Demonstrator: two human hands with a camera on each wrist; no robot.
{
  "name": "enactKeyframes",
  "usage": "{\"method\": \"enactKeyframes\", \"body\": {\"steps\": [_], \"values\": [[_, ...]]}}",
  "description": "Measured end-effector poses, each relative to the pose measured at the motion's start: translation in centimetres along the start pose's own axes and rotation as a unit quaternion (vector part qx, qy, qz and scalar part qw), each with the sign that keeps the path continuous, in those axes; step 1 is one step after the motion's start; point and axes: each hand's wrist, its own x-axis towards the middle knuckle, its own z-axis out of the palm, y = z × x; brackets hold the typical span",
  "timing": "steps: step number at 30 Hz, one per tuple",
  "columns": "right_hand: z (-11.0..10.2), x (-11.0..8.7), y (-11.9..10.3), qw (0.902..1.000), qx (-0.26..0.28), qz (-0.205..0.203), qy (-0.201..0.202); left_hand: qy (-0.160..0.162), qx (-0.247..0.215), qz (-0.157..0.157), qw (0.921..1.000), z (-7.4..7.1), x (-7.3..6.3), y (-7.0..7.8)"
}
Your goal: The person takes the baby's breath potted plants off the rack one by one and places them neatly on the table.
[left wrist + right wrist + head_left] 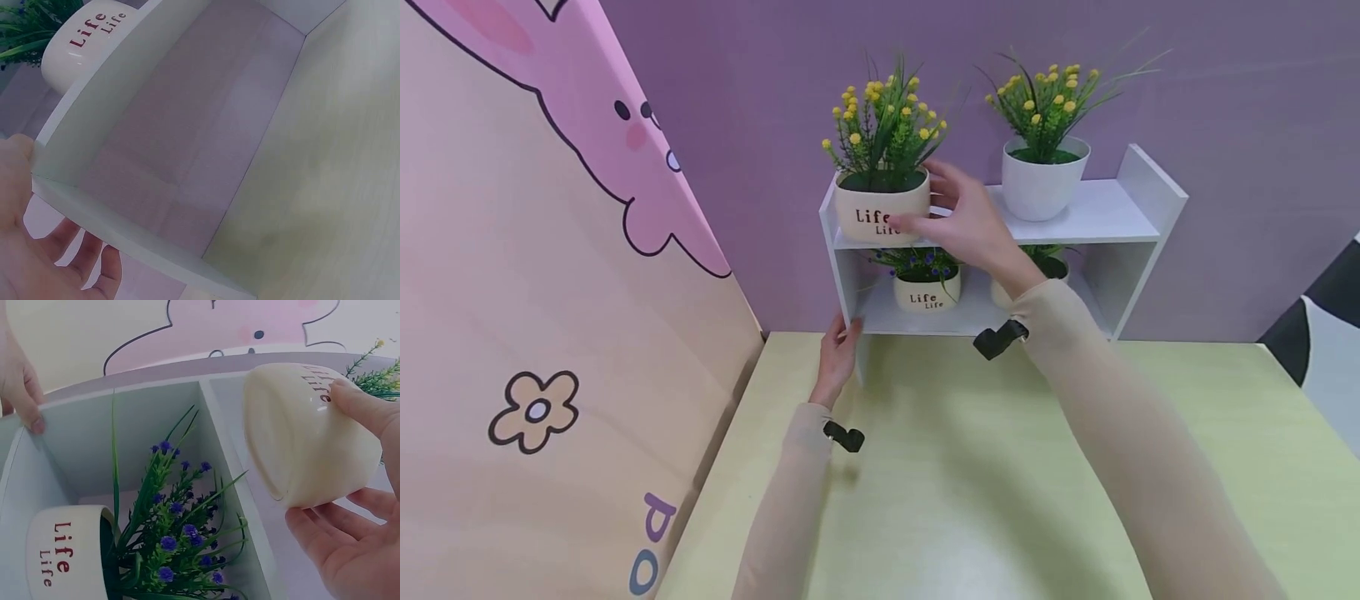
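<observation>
My right hand (967, 218) grips a cream flowerpot (880, 212) from its right side, thumb across the front lettering and fingers behind. Yellow artificial flowers (887, 125) stand up from this pot. In the right wrist view the pot's underside (269, 444) shows, tilted toward the camera, beside the upper board. My left hand (837, 358) holds the lower left corner of a white two-tier shelf (1112, 212). In the left wrist view the thumb lies at the front edge of the side panel (125, 234), with fingers curled along its outer face.
A white pot (1041, 187) with yellow flowers stands on the upper tier's right. Below are a cream pot (927, 293) with blue-purple flowers and another pot (1054, 267), partly hidden by my right arm. The shelf stands on a pale table (955, 467) against a purple wall (722, 167).
</observation>
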Motion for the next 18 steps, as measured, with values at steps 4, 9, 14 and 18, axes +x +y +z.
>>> {"method": "enactKeyframes", "body": {"steps": [4,9,14,18], "values": [[0.1,-0.7,0.5,0.9999,0.013,-0.006,0.004,-0.004,-0.008,-0.001,1.0,0.1,0.1,0.0],[0.4,-1.3,1.1,0.9994,0.028,-0.017,0.008,-0.005,-0.007,-0.002,1.0,0.1,0.1,-0.2],[0.5,-2.0,1.4,0.9992,0.038,-0.016,0.003,-0.004,-0.003,0.005,1.0,0.0,0.1,-0.2],[0.5,-2.6,1.6,0.9993,0.033,-0.016,-0.005,-0.005,-0.009,0.01,0.9999,0.0,0.2,-0.1]]}}
